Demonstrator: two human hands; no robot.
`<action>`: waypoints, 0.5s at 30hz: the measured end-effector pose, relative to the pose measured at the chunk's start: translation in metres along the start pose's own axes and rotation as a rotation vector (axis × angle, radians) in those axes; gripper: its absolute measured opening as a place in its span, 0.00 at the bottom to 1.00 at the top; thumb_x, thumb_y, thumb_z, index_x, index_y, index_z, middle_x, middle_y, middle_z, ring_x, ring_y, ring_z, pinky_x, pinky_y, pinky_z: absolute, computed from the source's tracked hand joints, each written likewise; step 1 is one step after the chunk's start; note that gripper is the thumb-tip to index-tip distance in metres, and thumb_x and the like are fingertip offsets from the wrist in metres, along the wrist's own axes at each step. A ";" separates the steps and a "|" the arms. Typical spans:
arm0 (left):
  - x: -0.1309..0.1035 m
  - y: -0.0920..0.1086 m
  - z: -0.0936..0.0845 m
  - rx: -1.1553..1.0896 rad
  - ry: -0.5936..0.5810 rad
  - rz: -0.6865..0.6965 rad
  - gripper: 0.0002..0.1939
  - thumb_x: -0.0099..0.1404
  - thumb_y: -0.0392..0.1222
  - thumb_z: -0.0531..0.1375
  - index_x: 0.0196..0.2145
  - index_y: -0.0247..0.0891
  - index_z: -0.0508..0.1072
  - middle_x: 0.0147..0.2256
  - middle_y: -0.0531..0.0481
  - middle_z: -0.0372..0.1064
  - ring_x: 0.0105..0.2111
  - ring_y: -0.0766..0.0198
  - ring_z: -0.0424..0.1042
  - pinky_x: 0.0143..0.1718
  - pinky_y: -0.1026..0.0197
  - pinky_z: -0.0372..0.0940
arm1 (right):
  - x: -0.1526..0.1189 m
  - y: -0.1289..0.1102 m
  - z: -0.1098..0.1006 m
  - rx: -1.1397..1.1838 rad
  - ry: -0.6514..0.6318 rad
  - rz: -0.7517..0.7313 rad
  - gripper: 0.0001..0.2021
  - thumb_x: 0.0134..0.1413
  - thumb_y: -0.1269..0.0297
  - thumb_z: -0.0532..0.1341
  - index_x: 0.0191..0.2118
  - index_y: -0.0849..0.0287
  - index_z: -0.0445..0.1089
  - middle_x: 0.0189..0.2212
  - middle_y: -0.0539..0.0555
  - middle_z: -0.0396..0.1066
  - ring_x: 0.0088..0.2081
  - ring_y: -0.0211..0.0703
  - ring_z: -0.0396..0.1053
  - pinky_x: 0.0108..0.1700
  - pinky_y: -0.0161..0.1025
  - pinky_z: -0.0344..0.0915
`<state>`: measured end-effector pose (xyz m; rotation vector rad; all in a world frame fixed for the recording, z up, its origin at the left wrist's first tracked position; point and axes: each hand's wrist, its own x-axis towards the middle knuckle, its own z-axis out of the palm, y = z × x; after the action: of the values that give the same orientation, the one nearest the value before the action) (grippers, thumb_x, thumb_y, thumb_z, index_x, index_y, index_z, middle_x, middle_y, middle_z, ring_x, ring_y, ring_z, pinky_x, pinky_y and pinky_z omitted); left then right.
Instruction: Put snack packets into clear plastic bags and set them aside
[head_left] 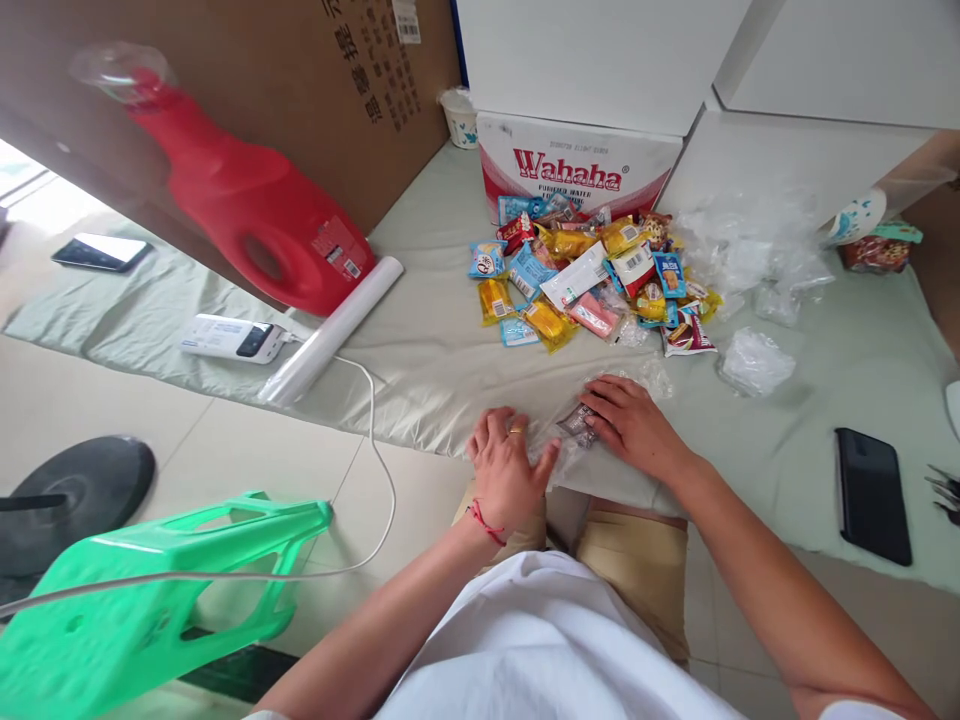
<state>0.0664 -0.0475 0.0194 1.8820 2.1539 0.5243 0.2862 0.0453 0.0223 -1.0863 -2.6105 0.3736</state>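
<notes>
A small dark snack packet (577,425) lies at the table's front edge, inside or under thin clear plastic (564,455); I cannot tell which. My right hand (634,422) reaches over its right side, fingertips bent down onto the packet and plastic. On the other side, my left hand (508,468) has curled fingers at the plastic's left edge, its thumb pressing toward the packet. A red string bracelet circles my left wrist. Just beyond my hands is a pile of wrapped snacks (566,275), mostly yellow, blue, white and red. Crumpled clear plastic (654,378) lies past my right fingers.
Behind the snacks stands a Wahaha carton (577,170). Clear bags (757,250) and a crumpled plastic wad (756,362) lie to their right. A black phone (874,495) is at right. Leftward are a plastic roll (334,330), red jug (262,220), power bank (232,338) and green stool (142,590).
</notes>
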 end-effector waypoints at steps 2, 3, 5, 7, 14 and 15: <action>0.000 0.006 0.001 0.020 -0.050 0.060 0.12 0.63 0.47 0.66 0.42 0.39 0.78 0.61 0.36 0.63 0.66 0.36 0.54 0.60 0.36 0.59 | -0.005 0.000 -0.004 -0.005 -0.037 0.017 0.21 0.72 0.56 0.55 0.63 0.57 0.71 0.63 0.59 0.67 0.64 0.57 0.60 0.64 0.58 0.60; 0.001 0.007 0.000 0.021 -0.073 0.076 0.07 0.62 0.43 0.66 0.37 0.39 0.78 0.63 0.36 0.62 0.68 0.36 0.51 0.62 0.36 0.57 | -0.008 0.000 -0.007 -0.008 -0.056 0.024 0.22 0.71 0.54 0.55 0.64 0.56 0.70 0.64 0.59 0.66 0.63 0.57 0.61 0.63 0.58 0.60; 0.004 0.004 -0.005 -0.002 -0.120 0.091 0.02 0.61 0.38 0.64 0.31 0.38 0.77 0.63 0.38 0.63 0.69 0.37 0.51 0.63 0.37 0.57 | -0.014 0.000 -0.011 -0.007 -0.087 0.032 0.24 0.70 0.52 0.56 0.65 0.53 0.68 0.64 0.58 0.66 0.60 0.58 0.61 0.61 0.58 0.61; 0.012 -0.003 -0.016 -0.048 -0.174 0.079 0.03 0.60 0.36 0.62 0.30 0.39 0.76 0.59 0.40 0.69 0.64 0.40 0.62 0.59 0.41 0.62 | -0.019 -0.001 -0.012 0.007 -0.101 0.036 0.24 0.69 0.50 0.57 0.66 0.50 0.68 0.62 0.58 0.68 0.56 0.57 0.63 0.58 0.56 0.62; 0.055 -0.003 -0.052 -0.489 -0.445 -0.236 0.06 0.60 0.41 0.60 0.26 0.40 0.69 0.19 0.56 0.67 0.21 0.65 0.67 0.25 0.63 0.58 | -0.017 -0.024 0.013 0.019 -0.034 0.103 0.23 0.67 0.46 0.58 0.62 0.48 0.72 0.53 0.58 0.72 0.50 0.57 0.62 0.53 0.55 0.61; 0.056 0.004 -0.048 -0.536 -0.428 -0.223 0.07 0.61 0.42 0.60 0.26 0.40 0.70 0.19 0.56 0.68 0.21 0.65 0.67 0.25 0.64 0.58 | -0.016 -0.027 0.015 0.022 -0.030 0.117 0.23 0.67 0.46 0.59 0.62 0.48 0.72 0.52 0.59 0.72 0.50 0.58 0.62 0.52 0.55 0.62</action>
<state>0.0425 0.0031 0.0682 1.3052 1.6978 0.5261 0.2739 0.0136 0.0148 -1.2388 -2.5693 0.4468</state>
